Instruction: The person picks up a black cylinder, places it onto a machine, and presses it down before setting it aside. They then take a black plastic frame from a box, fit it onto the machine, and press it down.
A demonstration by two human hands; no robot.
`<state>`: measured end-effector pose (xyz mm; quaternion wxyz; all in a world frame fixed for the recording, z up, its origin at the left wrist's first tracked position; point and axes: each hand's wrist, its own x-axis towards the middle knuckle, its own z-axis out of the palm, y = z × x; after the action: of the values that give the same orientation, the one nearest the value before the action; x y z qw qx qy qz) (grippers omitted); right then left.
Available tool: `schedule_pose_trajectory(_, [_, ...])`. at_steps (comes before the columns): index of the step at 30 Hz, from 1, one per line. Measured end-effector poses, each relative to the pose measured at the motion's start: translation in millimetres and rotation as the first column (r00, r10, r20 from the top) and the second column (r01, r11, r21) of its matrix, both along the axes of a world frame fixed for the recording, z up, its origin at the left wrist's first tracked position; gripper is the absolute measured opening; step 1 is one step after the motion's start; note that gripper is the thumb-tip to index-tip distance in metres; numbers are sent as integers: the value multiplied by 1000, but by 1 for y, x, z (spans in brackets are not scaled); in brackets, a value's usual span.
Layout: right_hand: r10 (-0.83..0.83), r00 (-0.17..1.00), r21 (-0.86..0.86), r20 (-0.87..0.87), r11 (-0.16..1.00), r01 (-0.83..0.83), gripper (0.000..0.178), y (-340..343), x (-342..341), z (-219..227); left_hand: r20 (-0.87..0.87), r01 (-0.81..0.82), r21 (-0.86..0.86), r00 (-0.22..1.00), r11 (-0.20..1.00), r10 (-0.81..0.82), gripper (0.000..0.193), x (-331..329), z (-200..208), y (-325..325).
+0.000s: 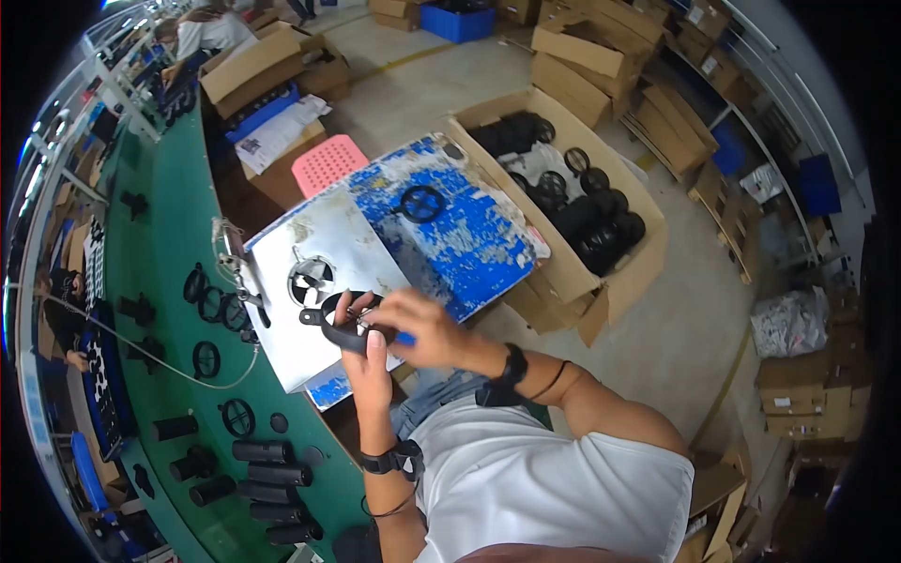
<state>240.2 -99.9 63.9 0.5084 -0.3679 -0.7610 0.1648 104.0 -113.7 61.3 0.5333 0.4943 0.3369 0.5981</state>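
Over the white metal plate (pixel 286 244), my left hand (pixel 369 368) is closed around a black plastic ring (pixel 332 335) with a small tab on one side. The thumb lies along its near rim and the fingertips reach up inside it. My right hand (pixel 427 328) comes in from the right with its fingers bent together at the ring's opening; whatever small thing they pinch is too blurred to name. Just beyond the ring, a round fixture (pixel 311 281) with light blades is set in the plate. Another black ring with spokes (pixel 422 204) lies on the worn blue board (pixel 469 244).
A hose-fed metal tool (pixel 246 286) stands at the plate's left edge. The green bench (pixel 183 375) carries black rings and several black cylinders (pixel 263 451). A pink perforated stool (pixel 328 164) is beyond the board. At right, a carton (pixel 648 202) holds black parts.
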Motion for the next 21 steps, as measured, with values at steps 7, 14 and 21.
schedule_pose_trajectory(7, [112,980,-164,-163,977,-139,46,21,-6,18,292,18,-262,955,965,61,60,-44,-4,-14])
schedule_pose_trajectory(14, [173,715,-545,-677,534,-646,38,23,-44,-15,-46,-44,-326,998,944,31,40,-63,-19,-17])
schedule_pose_trajectory(21, [301,774,-529,-557,590,-610,32,18,-50,-8,-451,-489,1,778,872,437,22,-62,-18,-20])
